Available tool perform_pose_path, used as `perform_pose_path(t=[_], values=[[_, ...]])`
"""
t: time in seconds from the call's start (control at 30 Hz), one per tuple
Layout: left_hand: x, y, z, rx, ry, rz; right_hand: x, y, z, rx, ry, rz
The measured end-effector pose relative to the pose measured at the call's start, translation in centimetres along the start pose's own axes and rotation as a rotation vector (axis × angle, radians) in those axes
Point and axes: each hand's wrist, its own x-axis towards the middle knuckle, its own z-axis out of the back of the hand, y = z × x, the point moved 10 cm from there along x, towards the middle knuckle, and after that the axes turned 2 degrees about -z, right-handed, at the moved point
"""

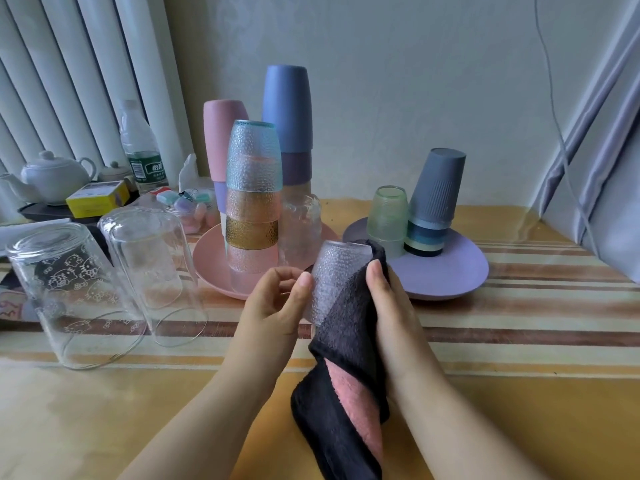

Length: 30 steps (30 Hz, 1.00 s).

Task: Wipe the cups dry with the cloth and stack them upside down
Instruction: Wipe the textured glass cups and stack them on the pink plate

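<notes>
Striped tablecloth [519,306]; water bottle [140,147] label's green writing is unreadable.

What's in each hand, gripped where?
Left hand pinches the textured glass cup by its side wall; right hand presses the dark cloth round its other side.

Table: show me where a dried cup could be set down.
Bare striped tablecloth lies right of the hands, in front of the purple plate, and near the front left corner. The pink plate is packed with stacks; two clear glasses crowd the left.
</notes>
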Motion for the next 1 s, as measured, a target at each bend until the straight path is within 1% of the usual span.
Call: perform_pose_path(t=[0.07,0.1,0.23,0.33,0.47,0.57,0.63,0.7,0.77,0.8,0.87,0.93,1.0], values=[[-0.1,-1.0,0.1,0.083,-0.002,-0.103,-0.1,0.5,0.5,-0.047,-0.059,0.054],[-0.2,-1.0,-0.3,0.113,0.033,-0.125,-0.2,0.6,0.6,-0.068,-0.074,0.074],[-0.5,-0.1,-1.9,0.081,0.212,-0.052,-0.1,0.4,0.8,-0.133,-0.095,0.075],[-0.2,0.2,-1.7,-0.031,0.259,0.013,-0.1,0.6,0.4,-0.109,-0.065,0.084],[0.0,0.4,-1.6,-0.073,0.307,0.051,-0.2,0.3,-0.2,-0.039,0.009,0.039],[0.3,1.0,-1.1,-0.134,0.283,0.079,-0.2,-0.9,-0.5,0.043,0.049,-0.069],[0.6,1.1,-0.6,-0.2,0.226,0.093,-0.3,-1.5,-0.6,0.108,0.067,-0.137],[0.6,1.4,-0.3,-0.298,0.173,0.131,-0.5,-1.5,-0.7,0.159,0.075,-0.176],[0.5,1.6,-0.6,-0.353,0.166,0.166,-0.5,-1.3,-0.3,0.162,0.039,-0.18],[0.4,1.7,-0.7,-0.335,0.161,0.175,-0.5,-1.2,0.2,0.152,0.008,-0.17],[0.3,1.7,-0.5,-0.182,0.122,0.145,-0.4,-0.8,1.1,0.087,-0.065,-0.125],[0.5,1.3,0.6,0.036,0.016,0.05,-0.3,-0.3,1.8,-0.007,-0.125,-0.057],[0.3,0.5,1.8,0.175,-0.1,-0.042,-0.2,0.2,1.6,-0.068,-0.137,0.007]])
